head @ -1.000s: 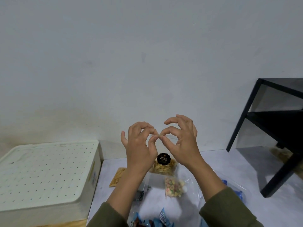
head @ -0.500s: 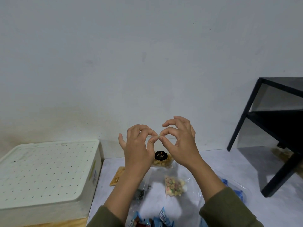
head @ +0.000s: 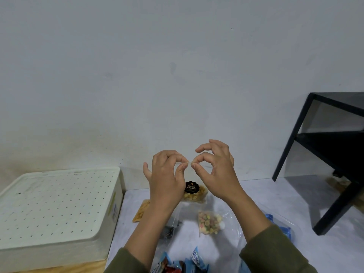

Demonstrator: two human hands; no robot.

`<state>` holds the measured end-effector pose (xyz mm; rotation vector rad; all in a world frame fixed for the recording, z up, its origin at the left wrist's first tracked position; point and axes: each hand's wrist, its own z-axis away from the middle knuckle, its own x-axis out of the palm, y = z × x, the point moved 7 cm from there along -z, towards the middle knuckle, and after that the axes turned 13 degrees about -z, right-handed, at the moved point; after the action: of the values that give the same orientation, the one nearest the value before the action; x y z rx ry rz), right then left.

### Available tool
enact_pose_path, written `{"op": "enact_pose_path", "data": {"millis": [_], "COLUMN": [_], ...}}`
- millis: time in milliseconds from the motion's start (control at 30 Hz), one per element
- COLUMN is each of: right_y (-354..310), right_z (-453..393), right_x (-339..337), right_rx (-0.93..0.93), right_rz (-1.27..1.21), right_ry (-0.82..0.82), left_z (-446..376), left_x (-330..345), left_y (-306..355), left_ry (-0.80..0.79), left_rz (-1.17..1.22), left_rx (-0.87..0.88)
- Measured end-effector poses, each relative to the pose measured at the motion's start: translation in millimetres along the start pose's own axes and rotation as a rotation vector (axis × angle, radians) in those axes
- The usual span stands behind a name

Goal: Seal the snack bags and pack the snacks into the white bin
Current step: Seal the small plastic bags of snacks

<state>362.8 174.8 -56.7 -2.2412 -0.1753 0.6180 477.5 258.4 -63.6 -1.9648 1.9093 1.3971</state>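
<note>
Left hand (head: pixel 165 180) and right hand (head: pixel 214 174) raised side by side before the pale wall, thumb and forefinger of each clamped on the top edge of a clear plastic snack bag of pale nuts with a round black label (head: pixel 194 192). Bag hanging below the pinch, above the white table (head: pixel 275 194). White perforated plastic bin (head: pixel 59 203) at 9 o'clock from the hands, its dotted face uppermost. Clear bag of pastel cereal rings (head: pixel 209 222) at 6 o'clock from the nuts, flat on the table. Blue wrapped snacks (head: pixel 197 260) further at 6 o'clock. Black metal shelf frame (head: pixel 325 164) at 3 o'clock.
</note>
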Motion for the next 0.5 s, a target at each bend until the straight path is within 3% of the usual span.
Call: {"op": "enact_pose_path", "data": {"millis": [500], "right_y": [-1.0], "right_z": [6.5], "right_x": [-0.4], "right_rx": [-0.018], "right_rz": [0.008], "right_ry": [0.028], "left_z": [2.3], "left_x": [0.1], "left_y": [-2.2], "left_ry": [-0.074], "left_rz": [-0.071], "left_rx": [-0.018]}}
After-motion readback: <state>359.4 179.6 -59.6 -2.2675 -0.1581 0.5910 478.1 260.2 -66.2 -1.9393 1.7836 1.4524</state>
